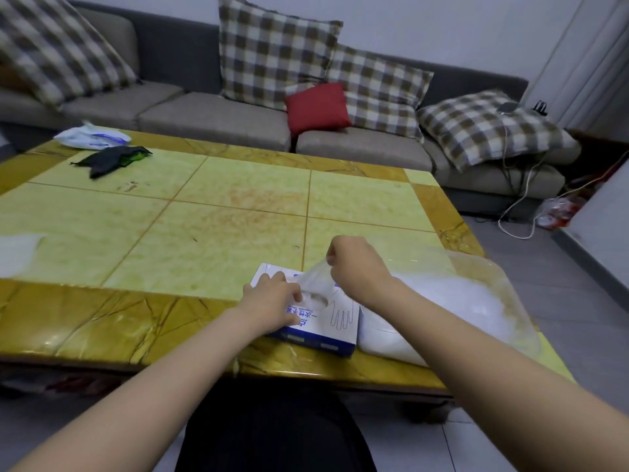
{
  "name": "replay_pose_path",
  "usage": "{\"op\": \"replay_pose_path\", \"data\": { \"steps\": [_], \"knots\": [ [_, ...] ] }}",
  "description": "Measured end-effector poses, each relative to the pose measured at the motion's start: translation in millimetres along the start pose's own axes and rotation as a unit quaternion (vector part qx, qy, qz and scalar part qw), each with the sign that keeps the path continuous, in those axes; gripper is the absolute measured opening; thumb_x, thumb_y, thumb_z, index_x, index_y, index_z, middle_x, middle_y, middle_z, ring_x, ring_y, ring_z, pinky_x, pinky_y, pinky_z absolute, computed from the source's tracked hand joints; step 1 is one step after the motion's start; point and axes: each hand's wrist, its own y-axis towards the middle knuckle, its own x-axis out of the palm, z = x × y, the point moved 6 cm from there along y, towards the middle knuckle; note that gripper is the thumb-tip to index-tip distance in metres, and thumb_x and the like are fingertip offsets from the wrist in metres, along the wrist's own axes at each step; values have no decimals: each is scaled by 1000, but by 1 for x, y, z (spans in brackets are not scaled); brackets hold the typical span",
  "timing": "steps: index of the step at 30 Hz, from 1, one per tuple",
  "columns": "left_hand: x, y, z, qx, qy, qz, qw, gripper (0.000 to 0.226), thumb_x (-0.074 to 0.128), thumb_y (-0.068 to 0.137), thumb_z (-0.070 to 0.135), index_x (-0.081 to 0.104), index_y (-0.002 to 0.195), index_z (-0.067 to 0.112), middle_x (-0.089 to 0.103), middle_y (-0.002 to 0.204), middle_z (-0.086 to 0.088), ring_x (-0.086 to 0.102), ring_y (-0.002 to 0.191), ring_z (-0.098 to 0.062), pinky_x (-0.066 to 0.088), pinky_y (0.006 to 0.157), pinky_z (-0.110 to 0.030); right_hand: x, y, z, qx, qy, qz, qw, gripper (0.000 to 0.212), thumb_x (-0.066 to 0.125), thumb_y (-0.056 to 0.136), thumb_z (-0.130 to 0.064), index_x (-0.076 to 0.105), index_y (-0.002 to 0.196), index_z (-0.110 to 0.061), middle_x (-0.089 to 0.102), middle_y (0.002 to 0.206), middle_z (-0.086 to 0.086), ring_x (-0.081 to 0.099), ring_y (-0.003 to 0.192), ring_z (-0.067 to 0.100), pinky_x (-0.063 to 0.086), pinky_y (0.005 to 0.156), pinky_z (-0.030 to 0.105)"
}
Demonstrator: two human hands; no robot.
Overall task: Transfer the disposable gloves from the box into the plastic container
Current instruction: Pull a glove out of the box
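A white and blue glove box (326,327) lies on the near edge of the table. My left hand (272,299) presses flat on its top, holding it in place. My right hand (354,264) is pinched on a thin clear disposable glove (315,279) that stretches up out of the box's opening. Just right of the box sits the clear plastic container (507,294), with a pile of white gloves (452,301) inside it.
The yellow-green tiled table (204,212) carries a white plastic packet (90,137) and a dark cloth (112,158) at its far left, and something white (17,250) at the left edge. A grey sofa with checked cushions stands behind. Cables lie on the floor at right.
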Motion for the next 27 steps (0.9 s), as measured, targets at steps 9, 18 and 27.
{"op": "replay_pose_path", "data": {
  "steps": [9, 18, 27],
  "knots": [
    [-1, 2, 4, -5, 18, -29, 999, 38, 59, 88, 32, 52, 125, 26, 40, 126, -2, 39, 120, -24, 36, 96, -36, -63, 7, 38, 11, 44, 117, 992, 17, 42, 89, 5, 55, 92, -5, 60, 102, 15, 55, 91, 32, 48, 75, 40],
    [-36, 10, 34, 6, -35, 6, 999, 40, 48, 97, 24, 44, 135, 12, 38, 139, -9, 46, 121, -25, 39, 99, -32, -111, -6, 68, -5, 6, 193, 981, 13, 46, 95, -3, 56, 94, -10, 60, 97, 10, 55, 86, 27, 48, 71, 39],
    [-105, 8, 132, 136, -249, 126, 951, 54, 57, 90, 24, 38, 140, 19, 50, 133, -2, 52, 101, -16, 39, 83, -25, -115, -29, 78, -34, -90, 165, 982, 22, 47, 93, -1, 60, 102, -16, 61, 103, 3, 55, 98, 23, 38, 66, 31]
  ]
}}
